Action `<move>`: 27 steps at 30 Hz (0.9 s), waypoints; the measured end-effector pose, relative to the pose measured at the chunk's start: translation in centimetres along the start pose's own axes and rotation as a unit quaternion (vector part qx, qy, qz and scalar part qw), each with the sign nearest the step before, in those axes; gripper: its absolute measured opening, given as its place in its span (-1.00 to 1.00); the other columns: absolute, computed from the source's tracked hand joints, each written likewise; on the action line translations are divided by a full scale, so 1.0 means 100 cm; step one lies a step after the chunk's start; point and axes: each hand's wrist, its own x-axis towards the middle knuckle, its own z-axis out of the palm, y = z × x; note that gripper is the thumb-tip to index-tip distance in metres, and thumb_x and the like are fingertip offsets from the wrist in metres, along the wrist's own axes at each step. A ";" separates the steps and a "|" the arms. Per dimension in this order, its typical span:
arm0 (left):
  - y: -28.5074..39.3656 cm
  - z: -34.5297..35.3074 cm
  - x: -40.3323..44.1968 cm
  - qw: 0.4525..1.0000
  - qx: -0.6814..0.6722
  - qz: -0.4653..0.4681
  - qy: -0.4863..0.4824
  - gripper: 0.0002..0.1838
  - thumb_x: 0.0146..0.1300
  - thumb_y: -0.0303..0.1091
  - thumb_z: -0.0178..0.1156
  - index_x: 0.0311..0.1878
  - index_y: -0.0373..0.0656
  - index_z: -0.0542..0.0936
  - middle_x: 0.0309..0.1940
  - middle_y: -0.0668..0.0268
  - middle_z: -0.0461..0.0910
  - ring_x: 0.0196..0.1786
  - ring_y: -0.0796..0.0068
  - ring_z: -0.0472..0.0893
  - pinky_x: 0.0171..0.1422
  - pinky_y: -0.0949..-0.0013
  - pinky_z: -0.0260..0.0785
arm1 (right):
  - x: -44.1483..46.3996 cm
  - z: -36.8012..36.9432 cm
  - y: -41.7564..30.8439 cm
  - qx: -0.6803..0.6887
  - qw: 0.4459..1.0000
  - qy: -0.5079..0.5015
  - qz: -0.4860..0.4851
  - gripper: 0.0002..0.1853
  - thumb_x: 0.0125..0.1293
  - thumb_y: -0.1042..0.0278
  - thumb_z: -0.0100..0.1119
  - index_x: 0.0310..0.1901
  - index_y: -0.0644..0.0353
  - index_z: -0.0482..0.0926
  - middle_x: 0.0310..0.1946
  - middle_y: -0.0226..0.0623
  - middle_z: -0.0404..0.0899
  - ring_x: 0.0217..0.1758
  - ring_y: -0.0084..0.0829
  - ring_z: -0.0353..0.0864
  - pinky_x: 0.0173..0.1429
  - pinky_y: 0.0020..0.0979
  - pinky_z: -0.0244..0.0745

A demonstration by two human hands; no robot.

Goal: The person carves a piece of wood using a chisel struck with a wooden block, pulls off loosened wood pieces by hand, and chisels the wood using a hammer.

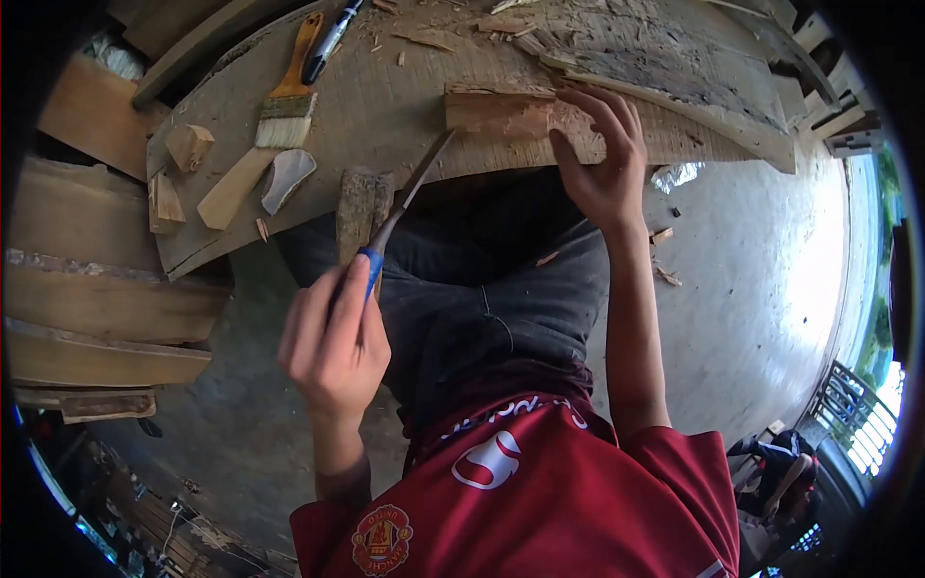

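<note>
My left hand (337,337) is closed around the blue handle of a knife (414,183), its long narrow blade slanting up to the right. The tip lies close to the lower left corner of a rough wood block (501,111); whether they touch I cannot tell. At the block's right end is my right hand (607,159), its thumb at the lower edge and curved fingers over the upper edge. Just beyond the knife's blade, a weathered upright piece of wood (361,207) stands at the workbench edge, partly hidden by the knife and left hand.
On the wooden workbench (385,125) lie a paintbrush (291,87), a marker (332,40), several wood offcuts (190,146) and shavings. A splintered slab (665,87) lies to the right. Planks (106,299) are stacked at left. Another person (780,477) is in the background at lower right.
</note>
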 end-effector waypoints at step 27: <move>0.038 0.101 -0.031 0.849 -0.349 -0.397 -0.005 -0.63 0.47 -0.19 0.14 0.21 -0.21 0.50 -0.52 0.41 0.52 -0.58 0.71 0.47 -0.55 0.54 0.30 | -0.020 0.025 0.016 -0.091 0.994 -0.015 0.063 -0.40 -0.09 0.12 0.55 -0.03 0.18 0.52 -0.19 -0.19 0.55 0.01 -0.09 0.49 0.15 -0.11 0.37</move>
